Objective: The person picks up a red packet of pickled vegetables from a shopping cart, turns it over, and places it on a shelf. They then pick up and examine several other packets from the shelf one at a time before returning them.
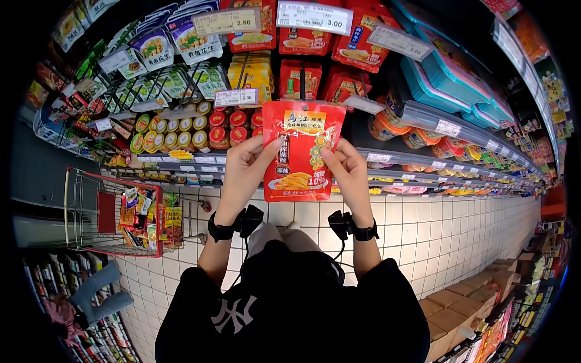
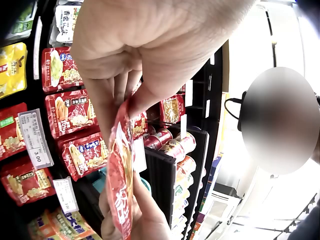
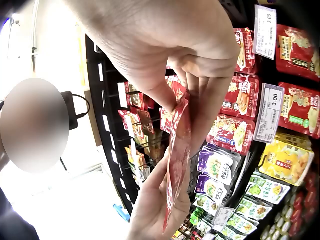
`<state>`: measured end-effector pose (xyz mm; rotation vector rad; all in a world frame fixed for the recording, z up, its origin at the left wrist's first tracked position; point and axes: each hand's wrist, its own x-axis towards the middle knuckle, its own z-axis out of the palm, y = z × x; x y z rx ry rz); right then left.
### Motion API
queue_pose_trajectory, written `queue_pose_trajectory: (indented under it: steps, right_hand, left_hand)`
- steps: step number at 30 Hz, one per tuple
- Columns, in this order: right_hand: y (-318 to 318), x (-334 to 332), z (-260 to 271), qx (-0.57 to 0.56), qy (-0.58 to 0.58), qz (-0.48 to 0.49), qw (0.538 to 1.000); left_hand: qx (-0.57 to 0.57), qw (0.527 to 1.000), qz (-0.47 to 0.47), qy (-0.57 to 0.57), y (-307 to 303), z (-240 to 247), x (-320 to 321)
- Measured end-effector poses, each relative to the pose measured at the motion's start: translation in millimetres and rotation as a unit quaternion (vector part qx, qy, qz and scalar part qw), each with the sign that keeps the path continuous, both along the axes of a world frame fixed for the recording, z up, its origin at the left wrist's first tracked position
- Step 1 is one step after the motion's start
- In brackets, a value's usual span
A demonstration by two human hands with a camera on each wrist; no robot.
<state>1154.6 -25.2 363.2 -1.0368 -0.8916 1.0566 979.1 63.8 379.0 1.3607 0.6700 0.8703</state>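
Observation:
A red pouch [image 1: 301,151] with printed writing and a food picture is held upright in front of the chest, its printed face toward the head view. The left hand [image 1: 248,166] pinches its left edge, thumb on the front and fingers behind. On the opposite edge the right hand [image 1: 348,171] pinches in the same way. In the left wrist view the pouch [image 2: 121,170] appears nearly edge-on beneath the left hand [image 2: 145,45]. The right wrist view has the pouch [image 3: 177,160] edge-on too, between the right hand's [image 3: 170,55] thumb and fingers.
Hanging racks of red, yellow and green pouches [image 1: 209,78] and price tags [image 1: 315,17] stand ahead. Below are shelved jars [image 1: 227,128], with bowls [image 1: 387,126] to the right. A loaded shopping cart [image 1: 160,209] is at left; cardboard boxes [image 1: 451,305] line the lower right.

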Motion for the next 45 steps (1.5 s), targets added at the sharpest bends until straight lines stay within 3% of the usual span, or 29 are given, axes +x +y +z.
queue_pose_trajectory:
  steps: [5,7,9,12,15,17,19,23,25,30,31,35,40,45]
  right_hand:
    - [-12.2,-14.4,-13.1,-0.001,-0.008,0.015,1.000]
    - [-19.0,-20.5,0.6,-0.010,-0.125,-0.028,0.992]
    - [-23.9,-19.7,24.1,-0.009,-0.128,-0.052,0.990]
    - [-34.2,-17.2,51.2,0.083,-0.361,-0.081,0.926]
    - [-42.6,-30.4,47.6,0.093,-0.387,-0.030,0.917]
    - [-38.6,-42.5,31.0,0.094,-0.423,-0.007,0.901]
    - [-38.5,-53.7,18.0,0.059,-0.369,0.038,0.927]
    - [-30.6,-90.8,9.5,0.033,-0.331,0.171,0.927]
    - [-38.4,-98.4,5.7,-0.009,-0.322,0.182,0.929]
    - [-25.9,-92.0,-20.8,0.060,-0.228,0.134,0.962]
    - [-28.5,-88.5,-27.7,0.025,-0.267,0.136,0.954]
    - [-31.1,-70.0,-45.5,-0.030,-0.087,0.122,0.988]
    - [-36.8,-41.6,-63.3,-0.057,-0.040,0.070,0.995]
    - [-40.3,-19.5,-99.6,-0.062,-0.021,0.001,0.998]
  left_hand:
    - [0.016,0.999,0.036,0.006,-10.7,-7.0,-18.7]
    - [-0.006,0.996,0.082,0.033,-14.0,-18.6,-40.2]
    - [0.030,0.994,0.107,0.009,-18.5,-22.9,-58.1]
    - [0.016,0.988,0.152,0.006,-23.2,-28.7,-90.9]
    - [0.034,0.974,0.222,-0.005,-44.1,-14.9,-108.8]
    - [0.049,0.976,0.211,0.005,-45.1,-18.0,-126.9]
    - [0.062,0.968,0.235,0.057,-50.1,-16.7,-133.9]
    - [0.018,0.960,0.278,-0.037,-74.0,-11.4,-125.4]
    - [0.005,0.964,0.265,-0.021,-78.6,-17.8,-131.5]
    - [0.008,0.972,0.236,0.016,-79.0,-22.1,-125.9]
    - [0.010,0.976,0.214,0.023,-76.6,-27.6,-122.9]
    - [-0.008,0.982,0.175,0.075,-76.0,-44.5,-89.9]
    - [-0.049,0.990,0.080,0.106,-64.9,-56.1,-54.6]
    - [-0.026,0.997,0.018,0.064,-50.5,-93.7,-22.9]
